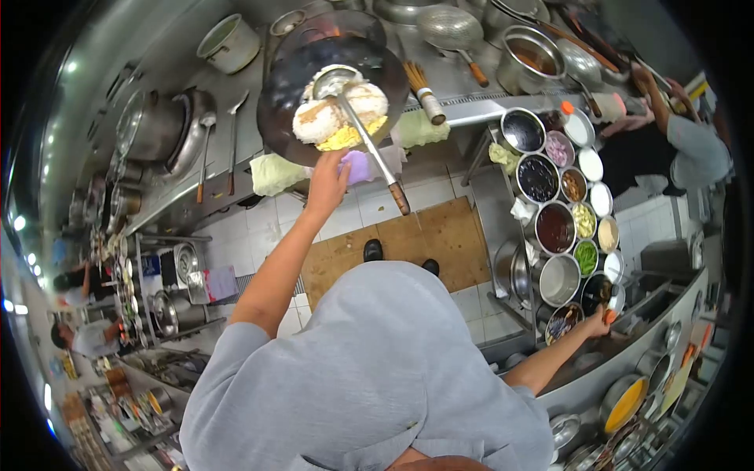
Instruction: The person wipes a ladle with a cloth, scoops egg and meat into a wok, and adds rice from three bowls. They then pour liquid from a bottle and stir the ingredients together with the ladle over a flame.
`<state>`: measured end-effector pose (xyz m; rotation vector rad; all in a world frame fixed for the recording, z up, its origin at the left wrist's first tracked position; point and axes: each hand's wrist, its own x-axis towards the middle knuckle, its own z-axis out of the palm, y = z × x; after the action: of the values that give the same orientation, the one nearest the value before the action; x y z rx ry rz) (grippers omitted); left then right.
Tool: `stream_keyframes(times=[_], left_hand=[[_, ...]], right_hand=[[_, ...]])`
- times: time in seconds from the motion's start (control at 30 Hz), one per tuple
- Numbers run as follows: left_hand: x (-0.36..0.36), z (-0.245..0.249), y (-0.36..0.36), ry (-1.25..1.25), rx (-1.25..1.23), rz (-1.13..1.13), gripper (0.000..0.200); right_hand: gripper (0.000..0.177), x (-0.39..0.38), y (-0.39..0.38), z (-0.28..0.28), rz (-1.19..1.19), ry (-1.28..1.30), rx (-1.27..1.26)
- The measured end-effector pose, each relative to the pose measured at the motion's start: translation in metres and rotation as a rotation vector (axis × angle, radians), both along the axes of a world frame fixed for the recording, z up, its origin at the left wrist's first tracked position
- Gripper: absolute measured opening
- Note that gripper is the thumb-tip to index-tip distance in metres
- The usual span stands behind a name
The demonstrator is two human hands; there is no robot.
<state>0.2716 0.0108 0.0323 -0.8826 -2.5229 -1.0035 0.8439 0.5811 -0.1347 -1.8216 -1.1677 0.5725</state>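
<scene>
In front of me sits a black wok (276, 102) with white rice (317, 124) and yellow scrambled egg (342, 140) in it. A ladle (357, 125) rests bowl-down on the rice, its wooden-ended handle sticking out over the near rim. My left hand (328, 182) is closed on a purple cloth (360, 166) at the wok's near rim. Far to the right, my right hand (598, 323) reaches among the seasoning containers. Its fingers are closed by a small orange-red item (609, 316), whose kind I cannot make out. A dark pot (595, 292) is just beyond it.
Pots of dark sauce (538, 177), red sauce (554, 228) and chopped greens (586, 256) line the right-hand stand. A strainer (450, 28) and bamboo brush (424, 94) lie by the wok. Another person (699, 149) works at right. An orange-filled bowl (625, 403) stands behind right.
</scene>
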Motion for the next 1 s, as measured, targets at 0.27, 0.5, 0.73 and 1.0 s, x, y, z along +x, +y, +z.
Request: stream_keyframes(times=[0.27, 0.5, 0.73, 1.0], left_hand=[[-0.023, -0.035, 0.006, 0.034, -0.357, 0.067, 0.028], [-0.057, -0.037, 0.008, 0.146, -0.234, 0.113, 0.028], [-0.180, 0.018, 0.007, 0.182, -0.175, 0.072, 0.028], [-0.299, -0.017, 0.002, 0.064, -0.165, 0.027, 0.037]], right_hand=[[0.036, -0.374, -0.305, 0.102, 1.446, 0.523, -0.449], [0.022, -0.517, -0.375, 0.156, 1.684, 0.603, -1.170], [0.019, -0.604, -0.395, 0.241, 1.719, 0.606, -0.974], [0.023, -0.709, -0.391, 0.169, 1.708, 0.399, -0.729]])
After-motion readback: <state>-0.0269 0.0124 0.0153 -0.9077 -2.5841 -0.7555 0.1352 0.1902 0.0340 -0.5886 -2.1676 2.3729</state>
